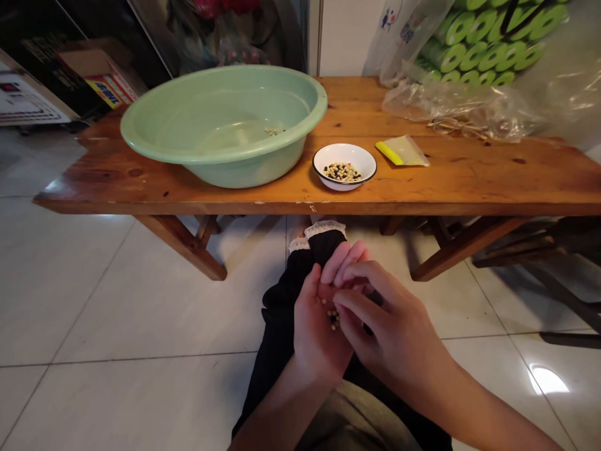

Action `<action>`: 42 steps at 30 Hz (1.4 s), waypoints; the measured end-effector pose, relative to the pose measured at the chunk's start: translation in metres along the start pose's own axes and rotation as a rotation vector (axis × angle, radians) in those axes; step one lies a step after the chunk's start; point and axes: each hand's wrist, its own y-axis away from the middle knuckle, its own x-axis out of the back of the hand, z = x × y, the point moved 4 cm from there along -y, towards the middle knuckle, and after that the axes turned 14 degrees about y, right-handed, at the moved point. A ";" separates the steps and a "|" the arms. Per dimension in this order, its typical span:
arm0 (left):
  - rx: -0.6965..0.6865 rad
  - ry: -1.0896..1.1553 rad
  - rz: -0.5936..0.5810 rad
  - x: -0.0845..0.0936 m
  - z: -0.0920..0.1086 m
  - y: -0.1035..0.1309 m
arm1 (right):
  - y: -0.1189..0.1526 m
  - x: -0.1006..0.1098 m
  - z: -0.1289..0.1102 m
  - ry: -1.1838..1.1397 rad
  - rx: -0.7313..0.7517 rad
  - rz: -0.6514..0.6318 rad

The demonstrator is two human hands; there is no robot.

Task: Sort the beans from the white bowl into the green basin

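Observation:
My left hand [319, 326] is cupped palm up above my lap, with several small pale and black beads [333, 318] lying in its palm. Over it, my right hand [389, 313] has its thumb and fingertips pinched together at the beads; whatever they grip is too small to make out. Beyond my hands, a white bowl [344, 150] with a dark rim stands on the wooden bench [263, 202], holding many pale, black and coloured beads.
A large green basin [225, 153] with a few beads inside stands left of the bowl. To the right lies a small clear packet with a yellow strip [392, 154]. Plastic bags with green rolls [488, 47] sit at the bench's back right.

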 end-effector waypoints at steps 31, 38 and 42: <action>0.019 -0.007 0.012 0.003 -0.001 0.002 | -0.003 -0.004 -0.002 -0.015 -0.010 -0.080; -0.022 -0.062 0.083 0.005 0.001 0.000 | -0.007 -0.012 0.012 -0.174 -0.019 -0.191; -0.039 -0.060 0.111 0.006 0.003 0.001 | -0.008 -0.016 0.018 -0.408 -0.098 -0.172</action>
